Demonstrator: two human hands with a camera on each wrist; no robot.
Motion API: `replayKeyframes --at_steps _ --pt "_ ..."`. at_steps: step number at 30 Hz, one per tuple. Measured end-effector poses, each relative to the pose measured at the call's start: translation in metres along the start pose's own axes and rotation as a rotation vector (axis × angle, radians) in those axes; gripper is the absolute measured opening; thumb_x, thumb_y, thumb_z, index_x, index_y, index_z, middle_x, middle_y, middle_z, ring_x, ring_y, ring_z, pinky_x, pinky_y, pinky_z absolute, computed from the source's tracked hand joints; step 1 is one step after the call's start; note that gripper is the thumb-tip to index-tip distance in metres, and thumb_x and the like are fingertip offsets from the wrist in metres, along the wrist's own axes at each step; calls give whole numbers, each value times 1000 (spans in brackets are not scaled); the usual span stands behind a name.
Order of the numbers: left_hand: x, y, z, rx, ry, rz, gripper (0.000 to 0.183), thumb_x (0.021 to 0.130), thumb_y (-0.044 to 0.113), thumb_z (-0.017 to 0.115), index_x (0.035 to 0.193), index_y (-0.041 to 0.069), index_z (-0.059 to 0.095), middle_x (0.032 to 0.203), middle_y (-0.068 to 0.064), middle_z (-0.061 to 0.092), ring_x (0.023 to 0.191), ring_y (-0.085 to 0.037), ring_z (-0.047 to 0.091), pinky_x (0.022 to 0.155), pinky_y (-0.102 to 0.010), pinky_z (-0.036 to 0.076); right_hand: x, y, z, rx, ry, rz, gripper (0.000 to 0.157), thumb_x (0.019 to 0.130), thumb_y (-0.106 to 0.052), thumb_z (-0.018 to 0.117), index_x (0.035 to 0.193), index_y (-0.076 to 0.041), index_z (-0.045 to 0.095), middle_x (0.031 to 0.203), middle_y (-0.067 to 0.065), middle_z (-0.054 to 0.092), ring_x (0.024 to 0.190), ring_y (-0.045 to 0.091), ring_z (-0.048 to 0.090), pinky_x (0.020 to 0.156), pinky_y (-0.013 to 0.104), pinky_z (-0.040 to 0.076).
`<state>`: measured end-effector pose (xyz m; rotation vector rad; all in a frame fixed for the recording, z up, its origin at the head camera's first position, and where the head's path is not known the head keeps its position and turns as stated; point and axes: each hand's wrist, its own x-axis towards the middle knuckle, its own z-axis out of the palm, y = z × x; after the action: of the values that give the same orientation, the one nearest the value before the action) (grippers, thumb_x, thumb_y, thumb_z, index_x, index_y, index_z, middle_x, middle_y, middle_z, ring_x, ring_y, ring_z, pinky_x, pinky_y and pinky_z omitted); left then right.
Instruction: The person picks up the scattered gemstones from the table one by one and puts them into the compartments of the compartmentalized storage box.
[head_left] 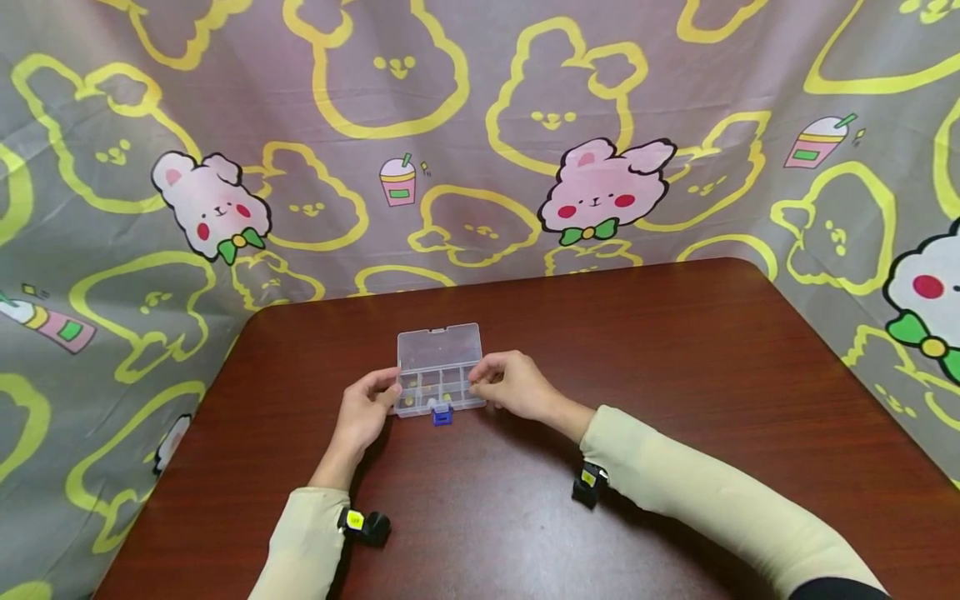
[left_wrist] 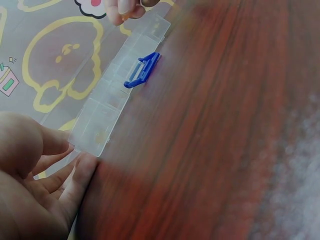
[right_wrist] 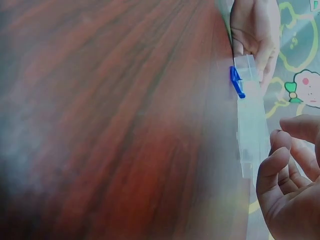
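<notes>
A clear plastic compartment box (head_left: 429,388) lies on the table, its lid (head_left: 438,348) raised at the back and a blue latch (head_left: 442,416) hanging at the front. Small yellowish pieces (head_left: 409,402) lie in some compartments. My left hand (head_left: 363,410) grips the box's left end between thumb and fingers. Over the right-hand compartments is my right hand (head_left: 517,386), thumb and fingertips drawn together. In the left wrist view a tiny orange piece (left_wrist: 125,18) shows at the right fingertips; its kind is too small to tell. The right wrist view shows those fingers (right_wrist: 280,160) curled.
The box stands on a dark reddish-brown wooden table (head_left: 637,350). Behind and beside it hangs a curtain (head_left: 480,108) printed with cartoon rabbits and drink cups. Black wrist cameras (head_left: 367,527) are strapped over the pale sleeves (head_left: 675,475).
</notes>
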<state>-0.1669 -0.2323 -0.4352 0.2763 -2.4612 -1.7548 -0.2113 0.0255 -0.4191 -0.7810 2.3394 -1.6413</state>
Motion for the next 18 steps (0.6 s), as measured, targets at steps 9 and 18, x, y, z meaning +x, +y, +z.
replayKeyframes --at_steps 9,18 --pt "0 1 0 -7 -11 5 32 99 1 61 130 -4 63 120 -26 63 90 -18 62 68 -19 53 2 -7 2 -51 -6 14 7 86 0 75 92 0 73 70 5 67 51 19 60 49 25 49" --pt "2 -3 -1 13 -2 9 31 98 0 60 129 -4 64 117 -25 64 86 -13 62 68 -20 54 3 -7 5 -133 -4 1 6 84 -4 77 90 -3 75 69 -3 67 54 13 60 57 22 48"
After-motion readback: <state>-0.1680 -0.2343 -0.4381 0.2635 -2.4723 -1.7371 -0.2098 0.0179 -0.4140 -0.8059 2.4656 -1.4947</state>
